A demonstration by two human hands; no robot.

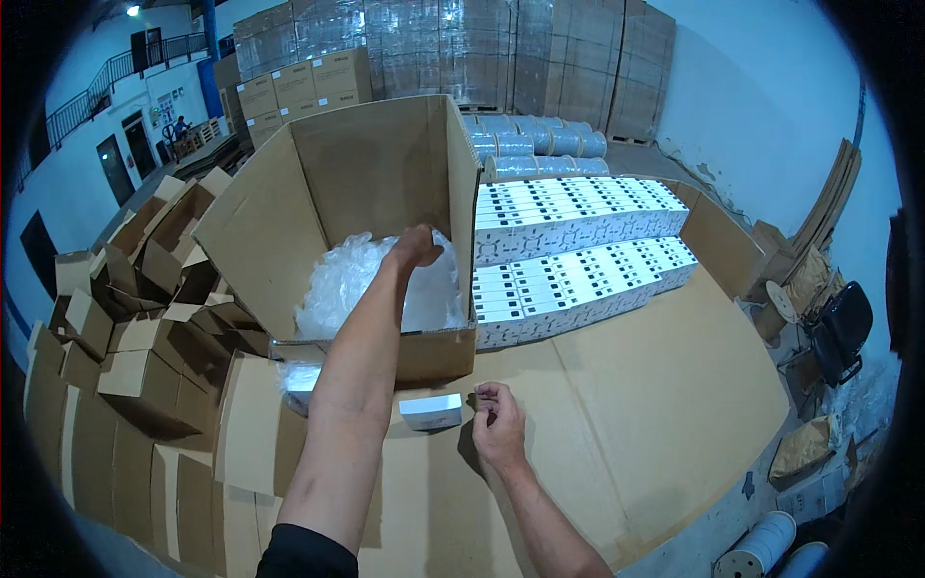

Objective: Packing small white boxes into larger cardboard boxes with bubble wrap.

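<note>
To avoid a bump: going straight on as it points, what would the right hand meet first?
Likely the carton, at its near right corner; depth ahead of the right hand is unclear.

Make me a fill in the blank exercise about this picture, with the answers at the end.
1. The hand inside the large carton is the person's ____.
2. The right hand is beside a small box coloured ____.
3. The rows of boxes stand to the carton's ____ in the picture.
4. The chair is coloured ____.

Missing words: left; white; right; black.
</note>
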